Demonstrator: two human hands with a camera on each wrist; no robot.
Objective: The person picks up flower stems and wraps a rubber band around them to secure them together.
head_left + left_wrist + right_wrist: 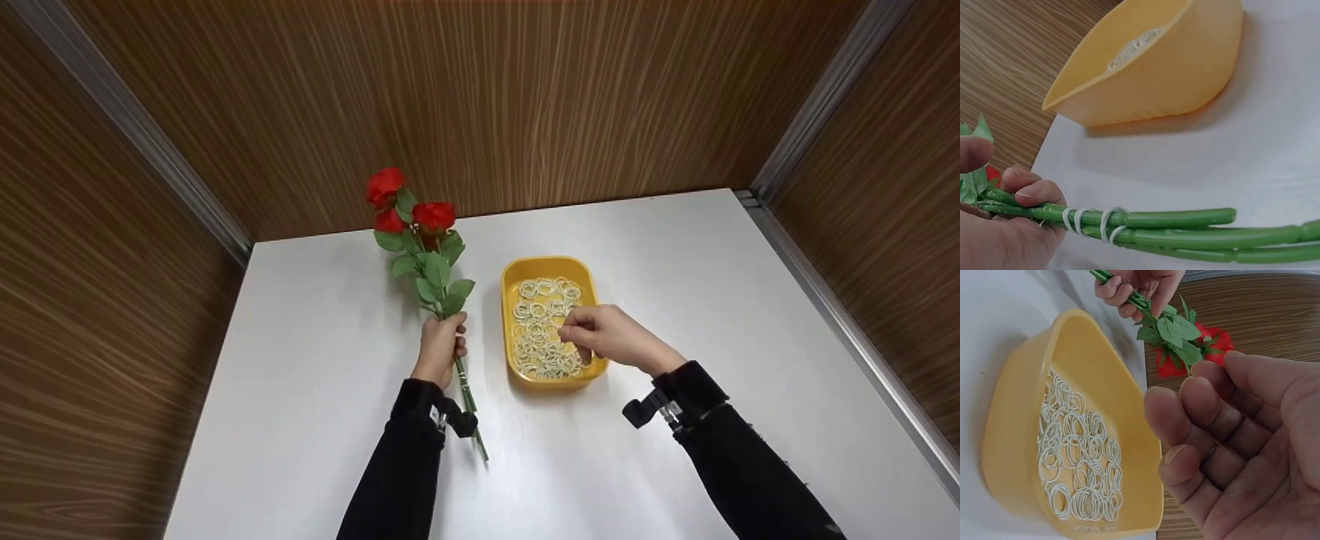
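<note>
Holding white rubber bands [541, 330], the yellow tray [512, 279] sits under the right hand [611, 335], fingers curled, empty; left hand [439, 346] grips the rose stems [466, 390].

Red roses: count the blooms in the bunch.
3. One red bloom sits highest, a second right of it, a third below the first. The left hand grips their stems; leaves may hide more.

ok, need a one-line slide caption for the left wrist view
Left hand grips green rose stems bound with white rubber bands, beside a yellow tray on the white table.
</note>
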